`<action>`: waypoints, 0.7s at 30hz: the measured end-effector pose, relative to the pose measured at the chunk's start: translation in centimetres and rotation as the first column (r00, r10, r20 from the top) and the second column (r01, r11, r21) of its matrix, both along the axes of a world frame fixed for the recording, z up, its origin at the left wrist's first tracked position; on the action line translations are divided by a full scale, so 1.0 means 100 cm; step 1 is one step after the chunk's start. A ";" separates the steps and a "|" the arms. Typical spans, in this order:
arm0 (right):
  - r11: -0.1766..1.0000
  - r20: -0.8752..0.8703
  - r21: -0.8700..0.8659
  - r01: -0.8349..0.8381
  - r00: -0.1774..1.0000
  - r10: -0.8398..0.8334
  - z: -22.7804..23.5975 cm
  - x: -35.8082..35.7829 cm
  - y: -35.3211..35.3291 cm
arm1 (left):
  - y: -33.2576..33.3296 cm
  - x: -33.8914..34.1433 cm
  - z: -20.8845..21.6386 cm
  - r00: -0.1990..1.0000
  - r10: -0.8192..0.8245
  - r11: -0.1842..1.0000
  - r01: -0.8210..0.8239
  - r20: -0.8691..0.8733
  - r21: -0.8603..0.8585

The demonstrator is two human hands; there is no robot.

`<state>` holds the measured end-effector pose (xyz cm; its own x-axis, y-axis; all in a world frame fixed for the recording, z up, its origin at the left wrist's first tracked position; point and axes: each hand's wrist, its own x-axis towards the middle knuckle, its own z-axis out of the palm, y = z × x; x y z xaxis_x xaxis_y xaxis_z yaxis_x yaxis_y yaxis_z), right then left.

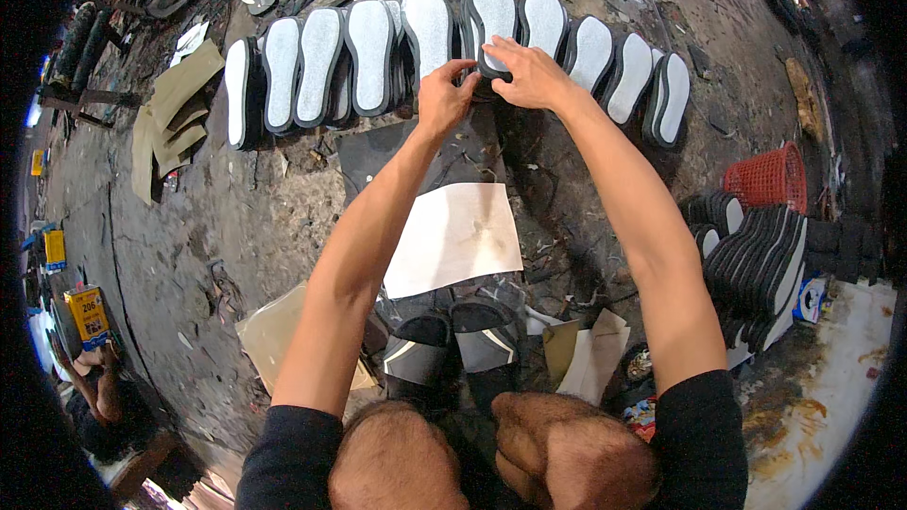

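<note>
A curved row of stacked shoe soles with black edges and pale grey tops spans the far side of the floor. My right hand is closed on the near end of a shoe sole on a middle stack, fingers over its top and thumb by the heel. My left hand is at that stack's left side, its thumb and forefinger curved apart. Nothing shows between them. The hand's other fingers are partly hidden. Left of it is another sole, and right of my right hand lies a further sole.
A white sheet lies before my feet, over a dark sheet. At right are a red basket and leaning stacks of soles. Olive offcuts lie at left. Beside a yellow can, another person's arm shows.
</note>
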<state>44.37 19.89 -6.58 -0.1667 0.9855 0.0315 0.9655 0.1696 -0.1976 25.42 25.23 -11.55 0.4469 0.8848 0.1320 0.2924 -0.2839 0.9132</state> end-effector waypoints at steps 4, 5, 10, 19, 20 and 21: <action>0.999 -0.051 0.007 0.051 0.997 -0.051 -0.009 -0.002 -0.004 | 0.008 0.000 -0.005 1.000 0.021 0.976 -0.025 0.018 0.218; 0.999 -0.072 -0.004 0.052 0.996 -0.053 -0.008 -0.002 -0.003 | 0.010 0.000 -0.007 1.000 0.016 0.959 -0.021 0.021 0.282; 0.998 -0.151 -0.041 0.049 0.987 -0.055 -0.006 0.002 -0.001 | 0.014 -0.005 -0.006 0.984 -0.095 0.747 0.171 -0.152 0.642; 0.998 -0.216 -0.051 0.034 0.975 -0.044 -0.006 0.004 0.003 | 0.004 0.009 -0.007 0.980 0.079 0.864 -0.158 0.181 0.478; 0.998 -0.218 -0.049 0.036 0.975 -0.046 -0.006 0.005 0.003 | 0.005 0.009 -0.006 0.981 0.069 0.852 -0.153 0.183 0.501; 0.998 -0.220 -0.047 0.039 0.974 -0.049 -0.006 0.006 0.002 | 0.006 0.010 -0.005 0.981 0.057 0.839 -0.147 0.184 0.523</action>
